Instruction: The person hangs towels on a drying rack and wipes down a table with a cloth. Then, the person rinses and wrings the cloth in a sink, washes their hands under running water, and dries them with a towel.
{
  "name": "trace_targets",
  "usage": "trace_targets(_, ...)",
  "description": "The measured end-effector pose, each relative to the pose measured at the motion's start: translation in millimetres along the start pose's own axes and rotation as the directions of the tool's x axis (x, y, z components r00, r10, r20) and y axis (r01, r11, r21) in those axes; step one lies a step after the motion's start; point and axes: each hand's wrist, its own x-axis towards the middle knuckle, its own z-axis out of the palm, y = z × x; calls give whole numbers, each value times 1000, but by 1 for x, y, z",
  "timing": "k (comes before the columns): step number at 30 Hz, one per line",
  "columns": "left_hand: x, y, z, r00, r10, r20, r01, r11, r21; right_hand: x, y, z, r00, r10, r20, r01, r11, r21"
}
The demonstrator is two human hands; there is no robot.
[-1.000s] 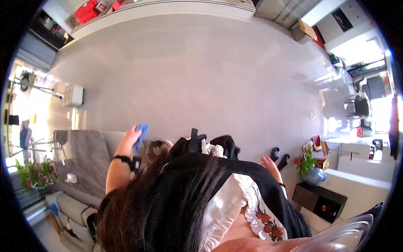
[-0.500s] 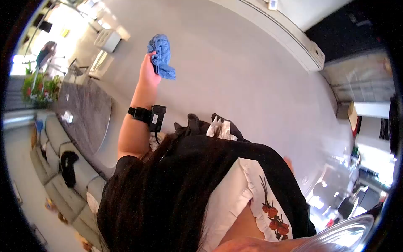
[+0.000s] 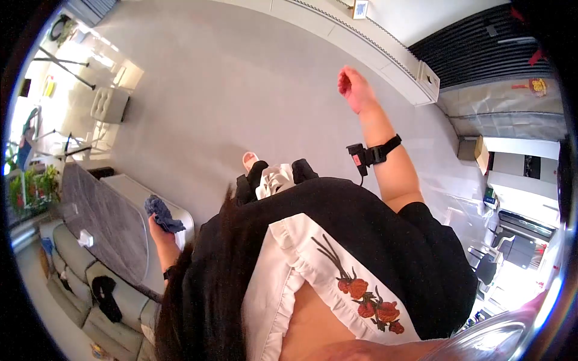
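Observation:
A crumpled blue cloth (image 3: 164,215) is gripped in my left hand (image 3: 159,236), low at my left side near the grey coffee table. My fingers are partly hidden behind it. Farther out, my right hand (image 3: 356,90) is raised in front of me on the right, its fingers curled inward and nothing showing in them. It hangs over the floor, touching nothing. A black strap with a small device (image 3: 373,155) circles my right forearm.
The grey coffee table (image 3: 108,222) and a sofa (image 3: 108,328) stand on my left. Beyond lie a tufted stool (image 3: 110,105) and plants (image 3: 39,186). A long white low cabinet (image 3: 361,54) runs ahead to the right. Grey floor (image 3: 241,90) spreads in front.
My left hand has swung back from in front down to my side, still with the cloth. My right hand has come forward into view. The room has shifted as I move.

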Motion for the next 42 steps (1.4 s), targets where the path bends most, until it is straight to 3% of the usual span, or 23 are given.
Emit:
trace_targets(2,26,4,-4,999,-25,-23,25,1000,10,14,14,-13,999,32,-6,-32,999,-40)
trace_targets(6,82,69,112,998,-44,-52,47,997,55,60,50,-40,993,76,-85,-70,995,70)
trace_targets(9,152,94,140,982,189,23,-190,977,91,83,65,-72,928,243,-282,-194,962,191)
trace_targets(13,179,122,203,965,262,32,-264,960,93,181,41,-60,831,274,-484,-201,959,197)
trace_targets(15,175,140,253,943,330,43,-333,939,91,252,7,-1,848,225,-479,-190,974,121)
trace_targets(17,208,155,271,973,233,8,-228,943,245,341,-20,80,984,34,-177,-11,991,131)
trace_targets(19,245,191,321,983,177,51,-175,813,555,397,-85,224,990,-51,130,31,987,157)
trace_targets(20,255,209,357,979,192,72,-183,661,728,432,-102,280,923,-86,374,18,983,182)
trace_targets(21,272,222,382,960,220,171,-267,554,788,442,-123,347,899,-109,423,9,973,230)
trace_targets(22,288,231,405,935,226,274,-349,443,826,469,-138,399,687,-151,711,-22,973,228)
trace_targets(23,287,246,433,934,150,324,-357,370,858,456,-155,455,700,-125,704,-60,971,232)
trace_targets(24,289,260,460,926,73,370,-374,292,880,457,-167,502,604,-114,789,-139,960,244)
trace_targets(26,322,277,494,795,145,589,-603,300,739,491,-168,590,477,-152,866,-225,931,288)
trace_targets(28,364,302,525,696,98,712,-712,229,664,557,-154,672,562,-101,821,-231,934,273)
trace_targets(29,383,318,542,728,94,679,-679,240,694,578,-144,706,608,-80,790,-232,933,274)
trace_targets(30,399,331,558,756,79,650,-646,251,721,581,-140,725,563,-136,815,-264,905,333)
trace_targets(32,435,366,580,793,21,609,-542,481,689,573,-152,772,463,-280,841,-315,835,451)
trace_targets(33,449,389,590,788,-63,613,-476,568,671,569,-151,797,640,-207,740,-294,824,485)
trace_targets(36,517,421,590,754,-76,653,-382,758,529,613,-138,856,837,-169,521,-142,852,504)
trace_targets(37,516,429,593,763,-115,636,-334,772,541,619,-130,858,834,-293,467,33,872,488)
trace_targets(39,526,470,605,780,-187,598,-239,794,560,654,-108,880,683,-597,420,516,802,300)
trace_targets(41,563,496,612,771,-208,602,-189,828,528,669,-111,907,466,-745,478,842,539,21)
trace_targets(42,581,503,616,767,-218,604,-162,844,511,684,-110,917,286,-796,533,944,329,-15)
